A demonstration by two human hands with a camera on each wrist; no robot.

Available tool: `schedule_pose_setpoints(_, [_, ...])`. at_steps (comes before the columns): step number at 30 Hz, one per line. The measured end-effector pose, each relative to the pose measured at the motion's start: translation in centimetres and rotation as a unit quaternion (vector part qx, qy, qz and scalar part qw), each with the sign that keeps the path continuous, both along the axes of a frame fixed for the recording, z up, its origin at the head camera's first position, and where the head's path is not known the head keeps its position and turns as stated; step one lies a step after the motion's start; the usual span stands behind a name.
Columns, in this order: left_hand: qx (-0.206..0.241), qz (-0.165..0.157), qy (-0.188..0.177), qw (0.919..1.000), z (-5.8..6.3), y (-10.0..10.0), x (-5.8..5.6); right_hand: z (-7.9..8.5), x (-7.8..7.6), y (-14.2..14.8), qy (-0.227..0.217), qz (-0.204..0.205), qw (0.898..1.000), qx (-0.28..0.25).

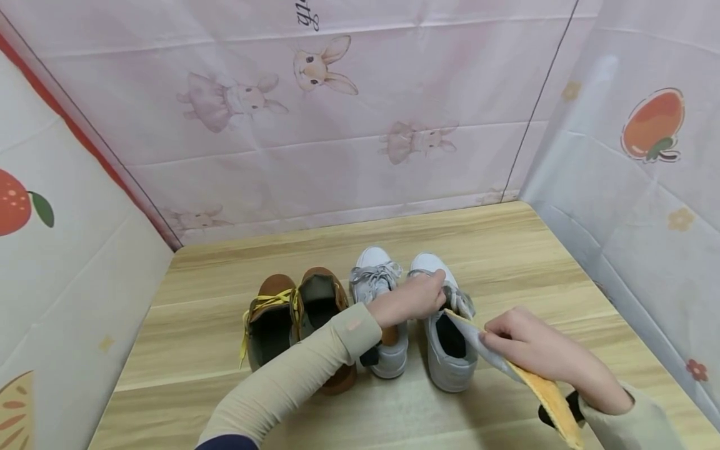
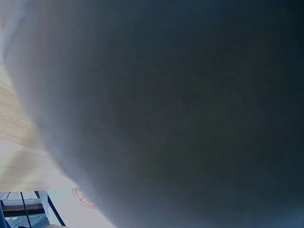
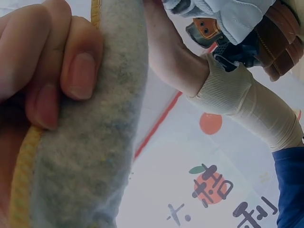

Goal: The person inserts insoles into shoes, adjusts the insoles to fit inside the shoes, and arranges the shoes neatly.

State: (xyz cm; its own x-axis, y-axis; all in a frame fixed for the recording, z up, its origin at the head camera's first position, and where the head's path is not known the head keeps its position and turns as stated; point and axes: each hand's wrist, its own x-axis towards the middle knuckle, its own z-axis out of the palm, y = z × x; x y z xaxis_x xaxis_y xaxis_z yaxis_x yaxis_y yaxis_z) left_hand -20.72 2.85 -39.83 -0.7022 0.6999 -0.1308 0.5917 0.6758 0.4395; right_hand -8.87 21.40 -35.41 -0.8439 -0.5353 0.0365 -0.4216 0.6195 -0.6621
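Note:
A white lace-up shoe (image 1: 452,376) stands with its toe toward the back wall and its heel nearer me. My left hand (image 1: 413,296) reaches across from the left and grips its tongue below the laces, fingers curled. In my right hand (image 1: 531,344) is a fuzzy insole (image 1: 550,400), yellow on one face and grey on the other, pinched between thumb and fingers. The insole's narrow tip is at the shoe's dark opening. The right wrist view shows fingers (image 3: 80,71) bent over the insole's grey face (image 3: 104,142). A blurred dark surface fills most of the left wrist view.
Left of that shoe stands its white mate (image 1: 390,365), with an orange-brown lining inside. Two brown shoes (image 1: 275,285) stand further left, partly behind my left sleeve (image 1: 298,369); yellow laces show on one. Printed cloth walls (image 1: 337,175) border the wooden tabletop (image 1: 506,250).

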Motion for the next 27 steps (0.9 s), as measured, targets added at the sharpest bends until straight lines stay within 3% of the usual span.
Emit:
schedule_pose_setpoints(15, [-0.004, 0.002, -0.008, 1.0, 0.2, 0.0, 0.1, -1.0, -0.2, -1.3, -0.005, -0.021, 0.997, 0.07])
schedule_pose_setpoints(19, [-0.014, 0.005, 0.002, 0.9999, 0.2, 0.1, 0.2, -1.3, -0.1, -1.7, -0.001, -0.053, 0.994, 0.101])
schedule_pose_setpoints(27, [-0.018, 0.004, 0.012, 0.9998, 0.3, 0.1, 0.2, -1.9, 0.8, -2.9, -0.002, -0.162, 0.978, 0.135])
